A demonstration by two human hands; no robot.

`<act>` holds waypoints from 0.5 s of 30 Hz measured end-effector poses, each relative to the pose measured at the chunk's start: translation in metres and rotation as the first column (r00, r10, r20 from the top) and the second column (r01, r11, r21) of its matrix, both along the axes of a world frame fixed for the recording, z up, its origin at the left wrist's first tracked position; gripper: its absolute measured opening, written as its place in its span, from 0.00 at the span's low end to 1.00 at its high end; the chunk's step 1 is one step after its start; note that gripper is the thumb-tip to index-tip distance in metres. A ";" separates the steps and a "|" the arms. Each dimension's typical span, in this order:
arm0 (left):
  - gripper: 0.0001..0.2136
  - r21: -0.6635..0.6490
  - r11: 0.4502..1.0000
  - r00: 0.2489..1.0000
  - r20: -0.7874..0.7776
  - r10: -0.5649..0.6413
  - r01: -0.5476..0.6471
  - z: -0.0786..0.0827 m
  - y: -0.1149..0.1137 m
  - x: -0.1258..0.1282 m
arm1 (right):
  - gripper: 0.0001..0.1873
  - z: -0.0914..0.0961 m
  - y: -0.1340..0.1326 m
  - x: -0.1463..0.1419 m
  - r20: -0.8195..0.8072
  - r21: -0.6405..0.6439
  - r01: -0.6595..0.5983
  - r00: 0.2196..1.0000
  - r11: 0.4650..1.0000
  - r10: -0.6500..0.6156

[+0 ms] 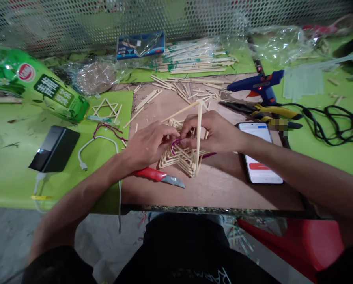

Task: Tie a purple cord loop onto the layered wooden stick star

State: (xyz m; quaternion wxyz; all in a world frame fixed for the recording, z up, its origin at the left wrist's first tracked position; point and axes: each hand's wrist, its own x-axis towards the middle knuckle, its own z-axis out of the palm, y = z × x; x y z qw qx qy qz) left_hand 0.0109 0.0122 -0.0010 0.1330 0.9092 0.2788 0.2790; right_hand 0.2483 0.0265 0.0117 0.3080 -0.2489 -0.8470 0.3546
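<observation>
A star-shaped frame of stacked wooden sticks (191, 167) stands on the brown board, with a taller stick arch (199, 134) rising from it. Over its middle, my right hand (213, 128) pinches a purple cord (174, 146) between thumb and fingers. My left hand (148, 145) reaches in from the other side, fingers curled close to the same cord; whether they grip it is hidden. Below my left hand lies a red utility knife (155, 174) with its blade out, pointing right.
A blue glue gun (257, 85), pliers (262, 112) and a phone (260, 157) lie on the right. Bundled chopsticks (194, 57) lie at the back. On the left are a green bottle (43, 85), a power bank (56, 148), a white cable (98, 138) and a small stick star (105, 109).
</observation>
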 end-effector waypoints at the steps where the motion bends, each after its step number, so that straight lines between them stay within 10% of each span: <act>1: 0.08 -0.020 1.000 1.000 -0.003 0.005 -0.005 0.000 0.000 0.001 | 0.04 0.000 0.000 0.000 0.005 -0.002 0.000 1.000 1.000 0.000; 15: 0.14 -0.071 0.997 1.000 -0.013 0.011 -0.012 0.011 -0.003 -0.004 | 0.05 -0.002 -0.001 -0.001 -0.004 -0.001 0.004 1.000 1.000 -0.004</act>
